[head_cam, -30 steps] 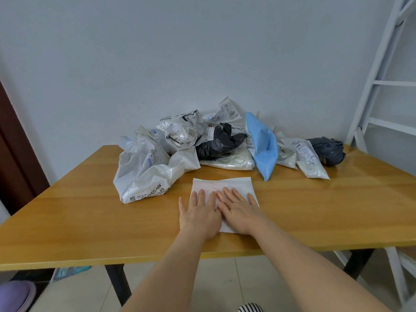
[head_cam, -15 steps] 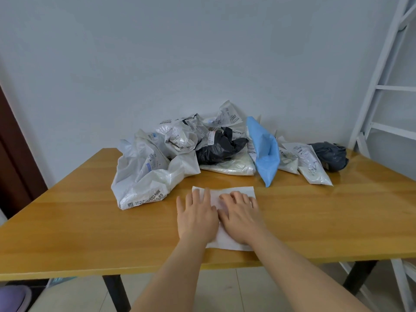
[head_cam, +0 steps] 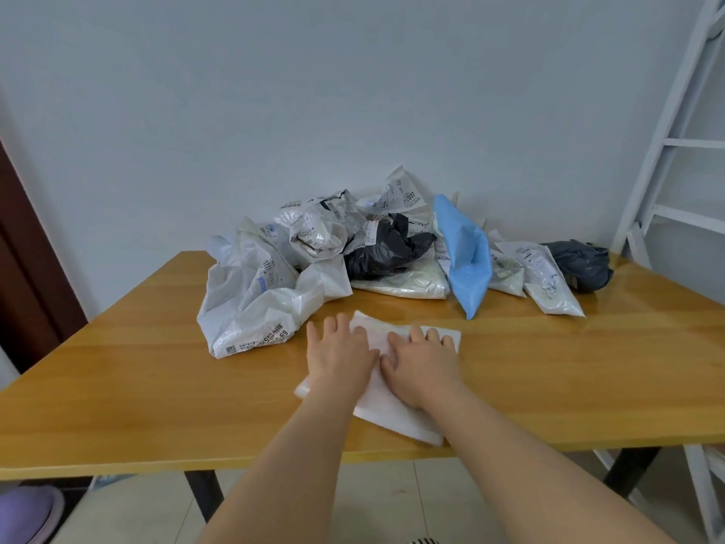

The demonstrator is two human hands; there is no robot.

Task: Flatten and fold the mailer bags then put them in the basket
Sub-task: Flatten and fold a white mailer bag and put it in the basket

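A flat white mailer bag (head_cam: 386, 410) lies on the wooden table (head_cam: 157, 386) near its front edge. My left hand (head_cam: 339, 357) and my right hand (head_cam: 421, 365) rest palm down on it side by side, fingers spread, pressing it flat. Behind them a heap of crumpled mailer bags lies against the wall: a large white one (head_cam: 255, 312) at the left, a black one (head_cam: 384, 253) in the middle, a blue one (head_cam: 467, 257) to its right. No basket is in view.
More bags lie at the back right: a white one (head_cam: 549, 280) and a dark grey one (head_cam: 580, 265). A white ladder frame (head_cam: 667, 143) stands at the right. A dark door (head_cam: 23, 245) is at the left. A purple object (head_cam: 27, 512) is on the floor.
Both hands have slid toward me over the white mailer, and the bag has shifted and turned toward the table's front edge.
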